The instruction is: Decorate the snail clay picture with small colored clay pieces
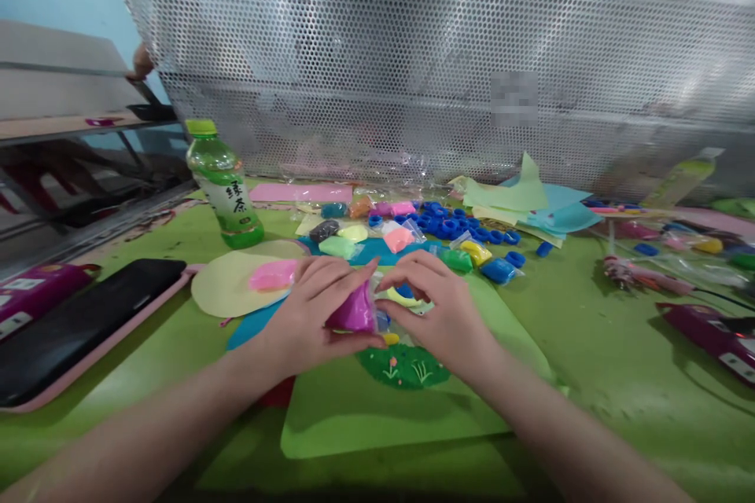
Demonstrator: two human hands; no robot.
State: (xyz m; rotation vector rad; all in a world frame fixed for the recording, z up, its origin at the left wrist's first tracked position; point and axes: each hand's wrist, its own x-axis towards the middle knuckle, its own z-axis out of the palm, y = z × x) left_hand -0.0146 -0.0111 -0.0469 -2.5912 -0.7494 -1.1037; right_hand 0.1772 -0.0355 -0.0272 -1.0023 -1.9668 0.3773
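Note:
My left hand (315, 302) is closed around a small clear packet of purple modelling clay (355, 310), holding it above the light green sheet (389, 428). At the packet's right end, my right hand (445, 306) pinches the clear plastic edge between thumb and fingers. Under my hands, the sheet carries a dark green clay patch (406, 376) with small flowers and grass strands. Yellow and blue clay pieces show partly between the hands; the rest of them is hidden. Left of my left hand, a pink clay piece (272, 276) lies on a cream paper shape (221, 295).
A green tea bottle (227, 192) stands back left, near a black-screened phone (88, 330). Behind my hands lie several clay packets (338, 246), blue rings (445, 222) and paper scraps (519, 196). A perforated metal panel (354, 55) closes off the back.

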